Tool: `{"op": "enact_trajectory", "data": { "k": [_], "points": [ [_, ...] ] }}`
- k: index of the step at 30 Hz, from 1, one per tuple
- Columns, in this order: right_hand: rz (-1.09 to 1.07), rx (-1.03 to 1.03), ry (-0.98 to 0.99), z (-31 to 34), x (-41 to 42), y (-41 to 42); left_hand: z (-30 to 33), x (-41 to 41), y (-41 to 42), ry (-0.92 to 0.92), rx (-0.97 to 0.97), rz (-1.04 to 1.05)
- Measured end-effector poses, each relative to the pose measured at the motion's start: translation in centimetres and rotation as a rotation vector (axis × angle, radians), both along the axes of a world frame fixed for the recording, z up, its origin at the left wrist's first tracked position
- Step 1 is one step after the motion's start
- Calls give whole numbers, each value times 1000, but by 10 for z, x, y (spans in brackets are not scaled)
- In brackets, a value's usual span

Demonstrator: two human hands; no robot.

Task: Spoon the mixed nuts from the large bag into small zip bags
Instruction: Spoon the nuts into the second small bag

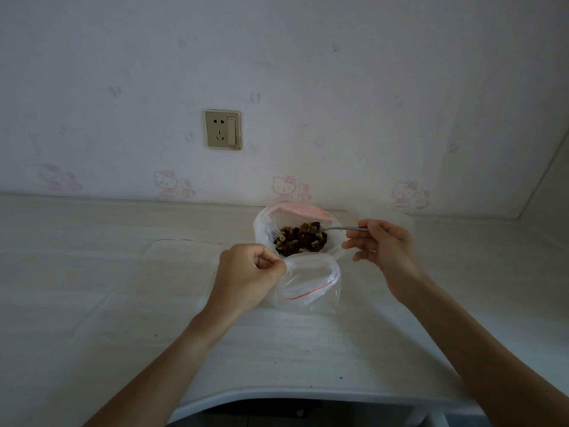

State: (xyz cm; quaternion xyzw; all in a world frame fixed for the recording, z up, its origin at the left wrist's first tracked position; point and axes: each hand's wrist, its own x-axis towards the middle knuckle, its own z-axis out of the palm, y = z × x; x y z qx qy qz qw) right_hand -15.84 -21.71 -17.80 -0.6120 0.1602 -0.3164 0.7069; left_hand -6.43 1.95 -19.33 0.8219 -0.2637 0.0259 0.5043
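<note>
The large plastic bag (265, 224) sits open near the wall, with dark and tan mixed nuts (300, 238) heaped inside. Just in front of it stands a small clear zip bag (311, 283) with a red seal line, its mouth held wide. My left hand (249, 272) pinches the left rim of that small bag. My right hand (381, 245) grips a metal spoon (338, 229) by the handle. The spoon's bowl lies at the right edge of the nut heap, inside the large bag.
Several flat clear zip bags (172, 257) lie on the pale wooden tabletop (92, 303) to the left. The wall with a socket (223, 129) stands close behind the large bag. The table's curved front edge (277, 392) runs below my forearms.
</note>
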Motion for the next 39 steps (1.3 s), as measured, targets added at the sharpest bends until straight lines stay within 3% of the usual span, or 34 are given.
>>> {"op": "enact_trajectory", "data": {
  "k": [7,12,17,22,24,27,34,39],
  "points": [
    [110,17,-82,29,-36,-3,1,-4,-1,-1,7,-1],
    [223,-69,-33,24,-64,3,2,-5,-2,16,-25,1],
    [216,-454,-1,10,-77,12,2,-7,-1,8,-67,-27],
    [149,-1033,15,11,-90,17,1,-8,0,-18,-131,-67],
    [132,-1128,3,13,-94,17,0,-8,0,-44,-148,-70],
    [126,-1024,-33,15,-93,19,-1,-8,3,-90,-154,-105],
    [165,-222,-51,20,-69,11,-7,-8,4,-63,-131,-103],
    [148,-30,-49,25,-28,-3,-5,-8,2,8,-202,-74]
  ]
}}
